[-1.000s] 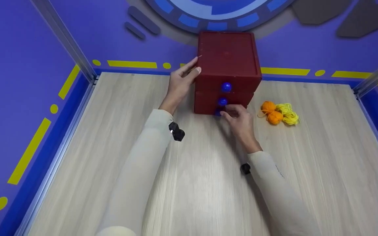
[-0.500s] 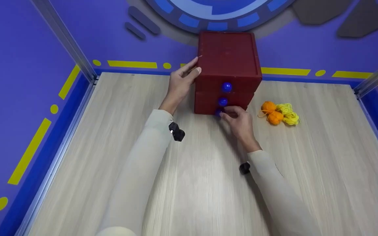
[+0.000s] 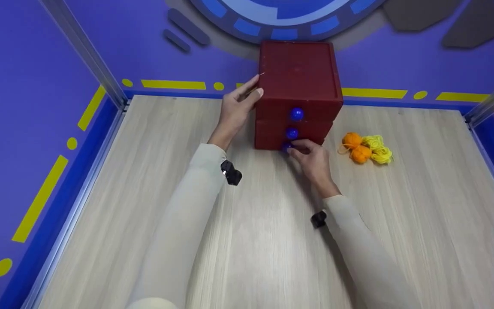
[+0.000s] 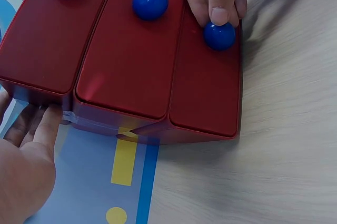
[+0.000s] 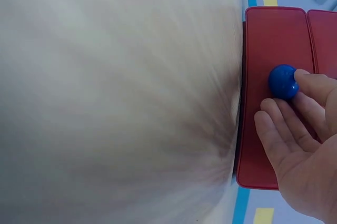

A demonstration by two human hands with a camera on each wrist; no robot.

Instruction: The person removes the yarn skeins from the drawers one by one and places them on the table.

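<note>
A red cabinet (image 3: pixel 298 71) of three drawers stands against the back wall, each drawer with a round blue knob. My left hand (image 3: pixel 235 112) rests on its left side near the top, fingers fairly straight; the left wrist view shows this hand (image 4: pixel 29 166) against the cabinet's side. With thumb and fingers my right hand (image 3: pixel 313 163) pinches the bottom knob (image 4: pixel 219 36). In the right wrist view the thumb and index finger of this hand (image 5: pixel 305 145) touch that blue knob (image 5: pixel 283 81), the other fingers beside the drawer front. All three drawers look closed.
To the cabinet's right lie two orange yarn balls (image 3: pixel 360 154) and yellow yarn bundles (image 3: pixel 381 155) on the wooden table (image 3: pixel 255 249). Blue panels with yellow marks wall in the back and both sides.
My right hand has shifted very slightly at the bottom knob. My left hand and the cabinet have stayed in place.
</note>
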